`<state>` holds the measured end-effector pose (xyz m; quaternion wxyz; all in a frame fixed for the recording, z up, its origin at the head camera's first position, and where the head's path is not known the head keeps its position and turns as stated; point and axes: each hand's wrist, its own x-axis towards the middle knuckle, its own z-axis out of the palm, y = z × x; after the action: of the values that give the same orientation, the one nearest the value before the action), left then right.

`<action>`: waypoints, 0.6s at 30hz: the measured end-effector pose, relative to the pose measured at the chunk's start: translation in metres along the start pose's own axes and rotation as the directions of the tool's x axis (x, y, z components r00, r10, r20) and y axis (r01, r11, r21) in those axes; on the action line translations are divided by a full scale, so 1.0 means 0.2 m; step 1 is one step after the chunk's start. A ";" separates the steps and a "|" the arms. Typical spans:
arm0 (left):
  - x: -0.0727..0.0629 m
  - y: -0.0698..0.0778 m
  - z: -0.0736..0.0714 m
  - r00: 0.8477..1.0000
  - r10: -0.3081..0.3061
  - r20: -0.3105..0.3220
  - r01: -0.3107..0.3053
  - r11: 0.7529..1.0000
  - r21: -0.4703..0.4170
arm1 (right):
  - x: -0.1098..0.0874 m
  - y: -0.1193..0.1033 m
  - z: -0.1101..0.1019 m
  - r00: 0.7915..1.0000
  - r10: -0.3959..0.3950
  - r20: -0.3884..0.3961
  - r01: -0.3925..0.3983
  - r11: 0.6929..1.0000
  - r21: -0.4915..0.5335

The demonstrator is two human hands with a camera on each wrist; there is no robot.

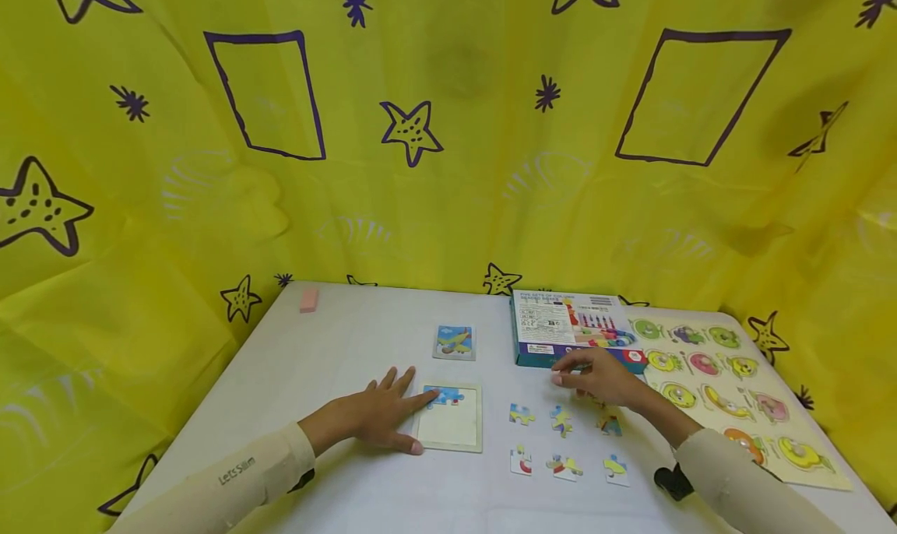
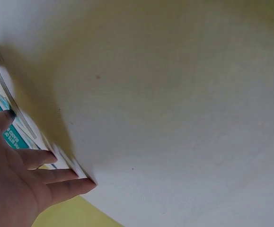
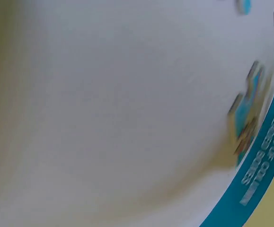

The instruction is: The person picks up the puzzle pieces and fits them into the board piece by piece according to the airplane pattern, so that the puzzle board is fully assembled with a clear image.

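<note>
My left hand [image 1: 381,416] lies spread over the left side of a pale wooden puzzle tray [image 1: 448,433]. Its index fingertip touches joined blue puzzle pieces [image 1: 448,395] in the tray's upper left, while the thumb rests near the lower left corner. In the left wrist view, the left hand's fingers [image 2: 56,177] are straight and spread. Just in front of a box, my right hand [image 1: 596,376] pinches a small pale-edged puzzle piece [image 1: 556,377] between thumb and index finger, mostly hidden by them. Loose puzzle pieces [image 1: 561,421] lie in rows below the right hand.
A teal-and-white box [image 1: 546,324] stands at the back right. Beside it lies a large fruit-picture board [image 1: 701,417]. Behind the tray sits a small airplane picture puzzle [image 1: 454,342]. A pink block [image 1: 309,300] rests at the far left. Yellow curtain [image 1: 448,207] encloses the table.
</note>
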<state>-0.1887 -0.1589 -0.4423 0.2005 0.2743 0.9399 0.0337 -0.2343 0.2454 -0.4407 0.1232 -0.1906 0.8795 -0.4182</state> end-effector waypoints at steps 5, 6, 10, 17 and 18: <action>0.00 0.00 0.00 1.000 -0.001 0.003 0.001 1.000 0.000 | -0.08 0.06 -0.05 0.996 0.058 -0.071 -0.062 0.997 -0.050; 0.00 0.00 0.00 1.000 -0.001 0.004 0.001 1.000 0.001 | -0.10 0.07 -0.05 0.994 0.069 -0.084 -0.075 0.995 -0.062; 0.00 0.00 0.00 1.000 0.001 0.009 -0.001 1.000 -0.001 | -0.15 0.10 -0.07 0.986 0.106 -0.128 -0.122 0.985 -0.122; 0.00 0.00 0.00 1.000 0.012 0.007 -0.012 1.000 0.000 | -0.20 0.12 -0.09 0.962 0.194 -0.191 -0.234 0.948 -0.217; 0.00 0.00 0.00 1.000 0.012 0.007 -0.012 1.000 -0.001 | -0.20 0.12 -0.09 0.957 0.214 -0.195 -0.255 0.942 -0.218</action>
<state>-0.1882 -0.1594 -0.4415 0.2034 0.2801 0.9375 0.0343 -0.2109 0.2893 -0.4471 0.0736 -0.0618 0.9474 -0.3051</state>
